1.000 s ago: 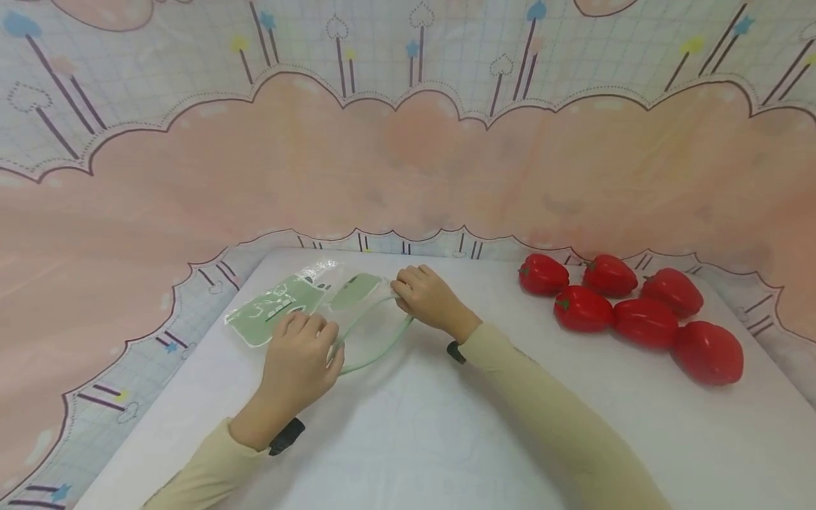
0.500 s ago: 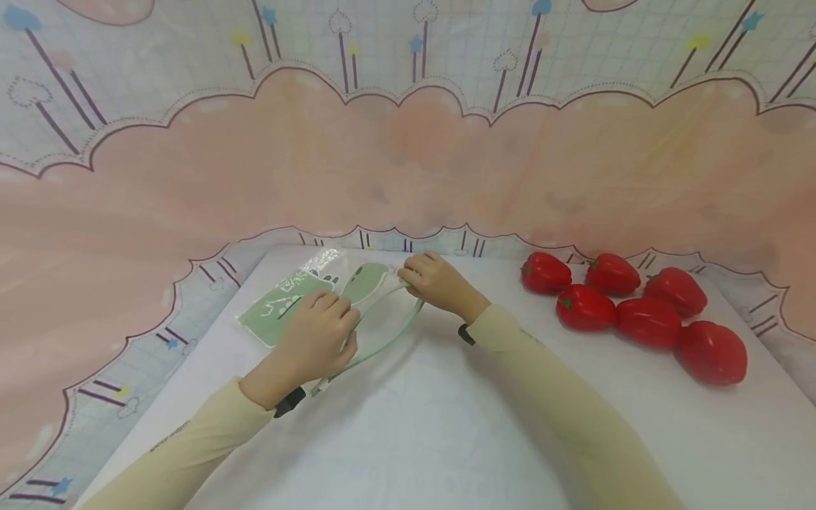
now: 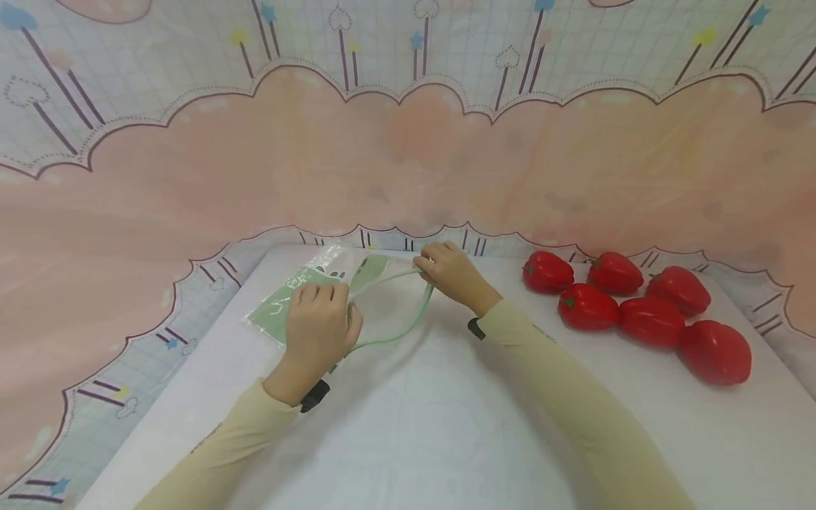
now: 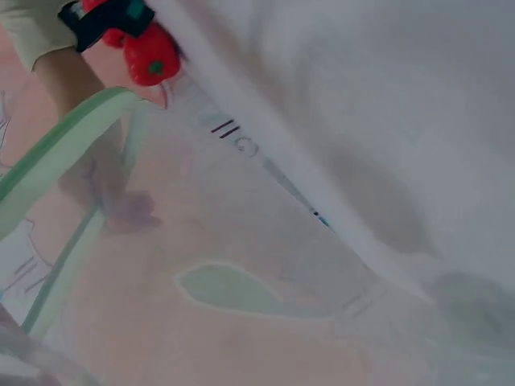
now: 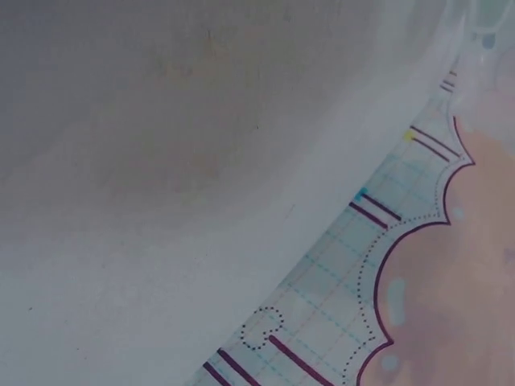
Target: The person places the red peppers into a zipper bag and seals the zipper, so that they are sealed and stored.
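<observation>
Green-printed clear plastic, the bag (image 3: 372,273) spreads just beyond our left hand (image 3: 321,322), curled to grip its near side, while its green band (image 3: 382,341) loops across to our right hand (image 3: 449,273), which pinches it over the white table (image 3: 446,425).

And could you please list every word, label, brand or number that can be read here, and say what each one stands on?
No text can be read.
Left sleeve: a line of what looks like dark lettering, too small to read.
Right sleeve: a faint mark, too blurred to make out.
Clear green-printed plastic bag, red bell peppers, patterned backdrop cloth: no readable text.
</observation>
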### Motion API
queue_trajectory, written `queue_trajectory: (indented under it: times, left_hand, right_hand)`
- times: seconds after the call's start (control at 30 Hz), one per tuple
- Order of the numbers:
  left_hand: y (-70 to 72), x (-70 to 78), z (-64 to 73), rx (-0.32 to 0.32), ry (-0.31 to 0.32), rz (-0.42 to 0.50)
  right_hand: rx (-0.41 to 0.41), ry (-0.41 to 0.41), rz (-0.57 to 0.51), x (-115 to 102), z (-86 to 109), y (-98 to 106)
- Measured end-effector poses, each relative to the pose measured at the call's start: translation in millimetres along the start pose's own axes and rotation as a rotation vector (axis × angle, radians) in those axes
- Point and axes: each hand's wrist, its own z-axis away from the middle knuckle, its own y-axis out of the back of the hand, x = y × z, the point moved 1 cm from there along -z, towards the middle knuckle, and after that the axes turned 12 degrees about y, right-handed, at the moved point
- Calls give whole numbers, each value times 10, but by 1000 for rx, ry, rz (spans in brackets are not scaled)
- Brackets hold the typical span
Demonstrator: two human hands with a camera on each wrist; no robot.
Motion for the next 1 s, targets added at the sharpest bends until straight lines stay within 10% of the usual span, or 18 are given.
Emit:
queue_trajectory:
  times: [0.43,0.7,1.0]
  left_hand:
    - [10,175,-29,-1,25,192]
    - [147,324,-70,-177,-8,77]
    - [135,156,-169,-434,-113,-51]
  right_hand:
    - [-79,-121,-94,113,-5,31]
    - [-39,-65,-99,122,-138,-41]
    - [-55,-38,-106,159,-193,-24]
